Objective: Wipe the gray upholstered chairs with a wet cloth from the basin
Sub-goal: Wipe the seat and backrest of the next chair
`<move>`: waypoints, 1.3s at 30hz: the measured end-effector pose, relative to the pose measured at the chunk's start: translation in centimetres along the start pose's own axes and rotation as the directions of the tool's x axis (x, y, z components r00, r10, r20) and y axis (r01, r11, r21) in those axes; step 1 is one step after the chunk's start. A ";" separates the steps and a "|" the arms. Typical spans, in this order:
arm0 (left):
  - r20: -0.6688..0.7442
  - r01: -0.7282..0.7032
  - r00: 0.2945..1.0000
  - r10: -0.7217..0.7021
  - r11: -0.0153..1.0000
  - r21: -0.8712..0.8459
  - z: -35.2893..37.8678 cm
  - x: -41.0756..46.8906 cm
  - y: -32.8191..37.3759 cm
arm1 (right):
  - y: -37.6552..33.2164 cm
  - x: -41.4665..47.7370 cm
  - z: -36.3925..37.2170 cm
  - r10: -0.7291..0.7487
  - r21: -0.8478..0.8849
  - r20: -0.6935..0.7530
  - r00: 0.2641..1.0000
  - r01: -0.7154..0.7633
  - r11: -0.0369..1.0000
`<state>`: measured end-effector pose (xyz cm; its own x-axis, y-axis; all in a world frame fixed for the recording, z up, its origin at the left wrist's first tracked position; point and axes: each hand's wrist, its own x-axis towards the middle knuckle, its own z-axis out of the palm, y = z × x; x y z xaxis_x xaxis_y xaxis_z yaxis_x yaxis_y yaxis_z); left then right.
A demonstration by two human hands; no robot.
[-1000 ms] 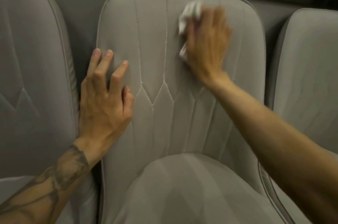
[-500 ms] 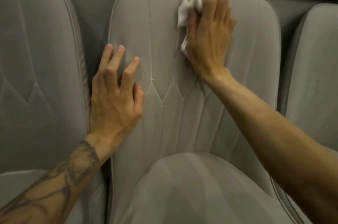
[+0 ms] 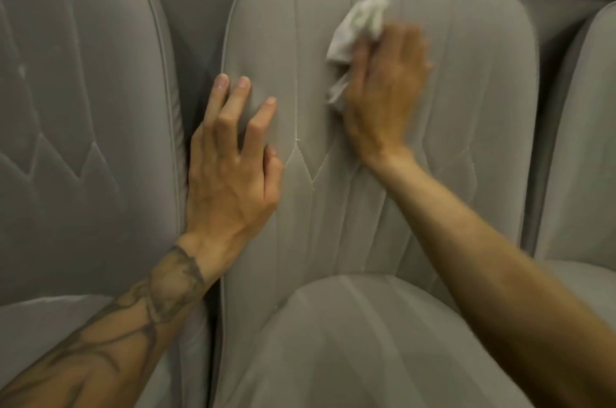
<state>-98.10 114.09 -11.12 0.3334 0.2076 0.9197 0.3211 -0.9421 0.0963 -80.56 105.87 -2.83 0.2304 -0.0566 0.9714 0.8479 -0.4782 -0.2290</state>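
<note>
Head view: my left hand [image 3: 230, 181] lies flat on the left edge of the middle chair's backrest [image 3: 466, 107], fingers spread and straight, bracing it and holding nothing. My right hand [image 3: 383, 91], blurred by motion, presses a crumpled white cloth [image 3: 358, 27] against the upper centre of that backrest. Its fingers seem laid flat over the cloth, and a bunch pokes out up and left of them. The hands are apart, the right one higher. The backrest's long axis runs up and down, along its stitched seams. I judge that the next strokes belong to the right of the cloth and below it. A left chair [image 3: 83, 107] and a right chair [image 3: 586, 141] flank it. No basin is in view.
</note>
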 end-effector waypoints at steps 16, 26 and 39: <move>-0.077 0.110 0.988 -0.133 0.962 -0.250 -0.2 0.0 -0.3 | -2.9 -11.5 -2.6 -0.305 0.255 0.275 0.912 0.237 0.938; -0.074 0.108 0.988 -0.138 0.942 -0.318 0.1 -0.1 -0.4 | -4.3 -7.4 -0.3 -0.148 0.234 0.154 0.977 0.110 0.966; -0.068 0.108 0.989 -0.131 0.957 -0.269 0.0 -0.1 -0.2 | -3.8 -9.2 -0.1 -0.165 0.227 0.168 0.972 0.125 0.966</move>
<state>-98.21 114.28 -11.26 0.2271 0.3107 0.9230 0.1045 -0.9500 0.2941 -85.99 108.10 -10.87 0.1642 0.1709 0.9715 0.9561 -0.2700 -0.1141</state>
